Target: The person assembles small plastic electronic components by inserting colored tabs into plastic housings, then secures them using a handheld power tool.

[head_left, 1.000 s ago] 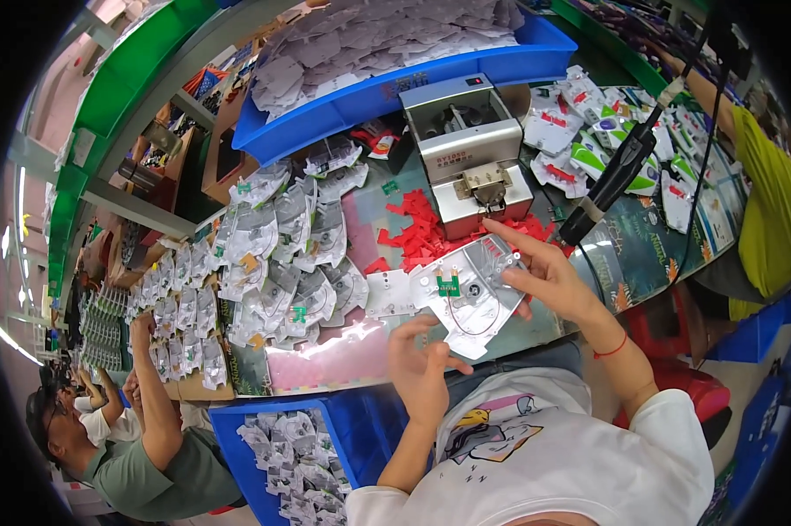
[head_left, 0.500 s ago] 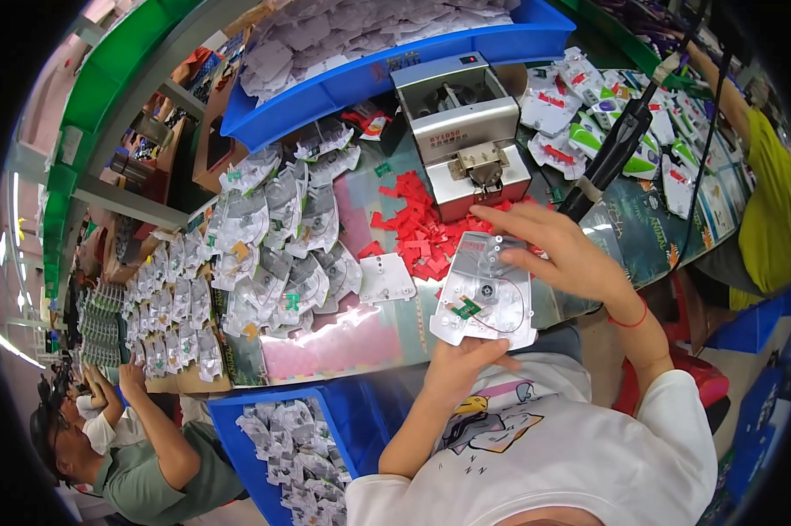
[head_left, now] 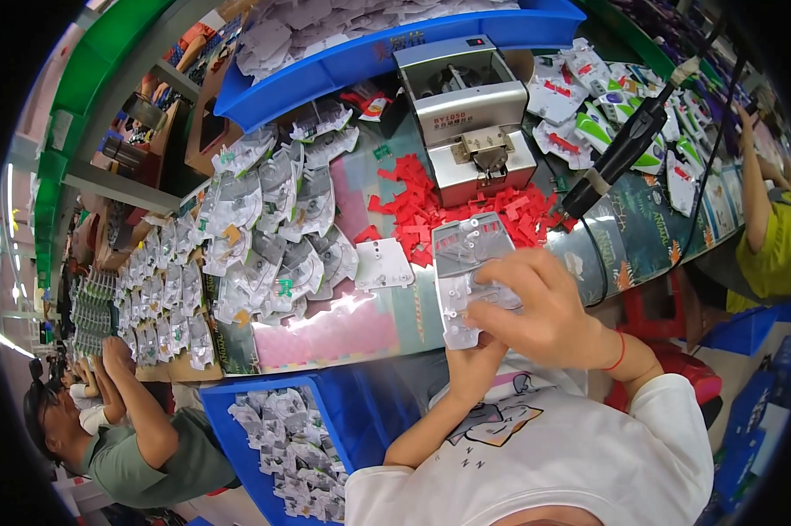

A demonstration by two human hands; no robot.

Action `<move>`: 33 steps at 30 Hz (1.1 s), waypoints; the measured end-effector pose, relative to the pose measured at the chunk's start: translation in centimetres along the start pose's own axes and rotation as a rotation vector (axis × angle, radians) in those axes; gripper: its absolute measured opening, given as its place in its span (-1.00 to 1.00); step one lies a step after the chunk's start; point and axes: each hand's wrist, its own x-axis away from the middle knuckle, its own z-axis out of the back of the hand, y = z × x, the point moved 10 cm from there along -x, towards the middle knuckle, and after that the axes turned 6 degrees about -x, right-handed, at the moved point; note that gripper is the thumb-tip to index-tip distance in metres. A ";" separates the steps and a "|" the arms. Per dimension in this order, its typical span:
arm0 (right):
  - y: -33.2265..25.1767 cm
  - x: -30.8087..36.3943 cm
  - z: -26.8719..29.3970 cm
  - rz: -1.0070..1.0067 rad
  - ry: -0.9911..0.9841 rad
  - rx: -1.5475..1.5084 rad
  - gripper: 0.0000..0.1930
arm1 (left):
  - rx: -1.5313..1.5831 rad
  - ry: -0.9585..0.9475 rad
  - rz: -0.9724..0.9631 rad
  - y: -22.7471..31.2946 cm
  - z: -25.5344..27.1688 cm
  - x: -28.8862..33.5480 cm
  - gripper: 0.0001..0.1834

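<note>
A white and clear plastic housing half (head_left: pixel 455 298) is held over the table's front edge, its inner side with screw posts turned up. My left hand (head_left: pixel 478 361) grips its near end from below. Over the housing's right part, my right hand (head_left: pixel 549 311) bends its thumb and forefinger toward each other at the inner face. What lies between those fingertips is hidden. No green circuit board shows in this housing now, as the right hand covers that area. Beyond the housing spreads a pile of small red pieces (head_left: pixel 422 210).
A silver screw-feeding machine (head_left: pixel 465 114) stands behind the red pieces, before a blue bin (head_left: pixel 325 74) of white parts. A black electric screwdriver (head_left: pixel 619 153) hangs at right. Clear housings (head_left: pixel 277 219) crowd the left; a flat white part (head_left: pixel 383 263) lies nearer. Co-workers sit both sides.
The housing has turned and tilted, now standing more upright. My right hand has gone from outstretched fingers over its far end to bent fingers at its middle, covering the green circuit board.
</note>
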 end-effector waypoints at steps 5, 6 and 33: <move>-2.7 3.0 1.3 0.292 0.174 -0.156 -0.78 | 0.037 0.084 0.027 -2.3 1.2 1.3 -0.73; -3.0 3.9 1.5 0.368 0.202 -0.187 -0.83 | 0.374 0.154 0.149 -2.1 0.8 1.2 -0.70; 5.4 8.4 2.9 -0.104 0.134 -0.237 -0.86 | 0.349 0.221 0.456 -3.7 2.3 0.1 -0.51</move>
